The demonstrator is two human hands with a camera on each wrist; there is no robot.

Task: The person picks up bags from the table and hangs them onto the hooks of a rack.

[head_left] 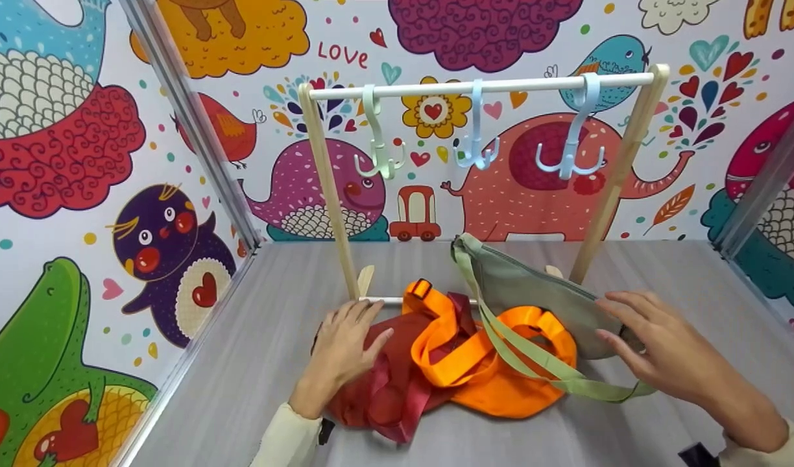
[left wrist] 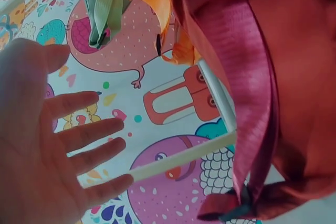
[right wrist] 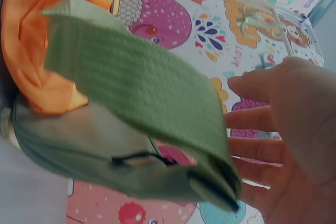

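Observation:
My left hand (head_left: 345, 344) is held over the left part of a dark red waist bag (head_left: 355, 399). In the left wrist view its fingers are spread and hold nothing, with the red strap (left wrist: 236, 51) off to the side. An orange waist bag (head_left: 517, 399) lies in the middle, its strap looped on top. To the right leans a grey-green waist bag (head_left: 533, 285), its light green strap (right wrist: 136, 82) trailing over the orange one. Close to that bag's right end is my right hand (head_left: 673, 350), fingers extended and loosely bent; whether they touch it I cannot tell.
Behind the bags stands a wooden rack with a white top bar (head_left: 436, 89). From it hang one pale green hook (head_left: 381, 143) and two light blue hooks (head_left: 478, 130). A lower white bar (head_left: 387, 300) runs behind the bags. Printed walls enclose the grey tabletop (head_left: 241, 376).

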